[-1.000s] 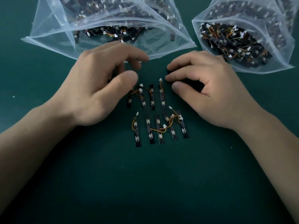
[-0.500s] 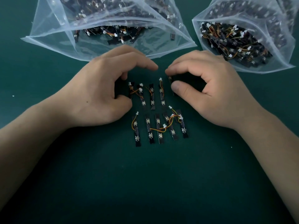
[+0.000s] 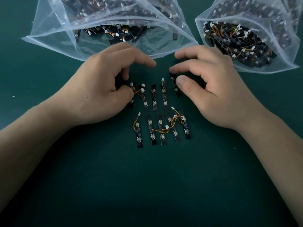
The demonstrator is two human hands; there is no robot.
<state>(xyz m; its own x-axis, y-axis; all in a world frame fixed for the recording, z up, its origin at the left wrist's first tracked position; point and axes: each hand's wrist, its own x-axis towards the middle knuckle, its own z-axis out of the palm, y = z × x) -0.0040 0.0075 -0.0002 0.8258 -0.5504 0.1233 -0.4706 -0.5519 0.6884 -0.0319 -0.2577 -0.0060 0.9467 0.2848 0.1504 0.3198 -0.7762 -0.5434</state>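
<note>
Two hands are at work on one row of small parts. The right hand (image 3: pixel 211 89) pinches the end board (image 3: pixel 175 90), a narrow black circuit strip, between forefinger tip and thumb. The strip sits slanted, its far end under the forefinger and its near end at or just off the desk (image 3: pixel 147 185). The left hand (image 3: pixel 101 89) is curled, its thumb tip against the leftmost board (image 3: pixel 131 102) and the orange-yellow wires (image 3: pixel 139 94) there; whether it grips or only nudges I cannot tell. Between the two thumbs lie the other three strips of the upper row (image 3: pixel 154 99), roughly parallel, and just nearer the wrists are the five of the lower row (image 3: pixel 161 131). Beyond the left knuckles gapes the left bag (image 3: pixel 54 41), and beyond the right knuckles the right bag (image 3: pixel 285 61), both clear plastic and full of the same strips. The chief risk, as I judge it, is the wiring. The leads by the left thumb cross onto the neighbouring strip, so a tug could drag that strip askew, and the lower row's leads are tangled likewise. The right pinch holds a thin edge, and a slip would let the strip flip or land crooked. Either palm heel, lowered carelessly, could sweep the lower row, and a knuckle catching a bag's mouth could spill loose strips onto the sorted ones.
</note>
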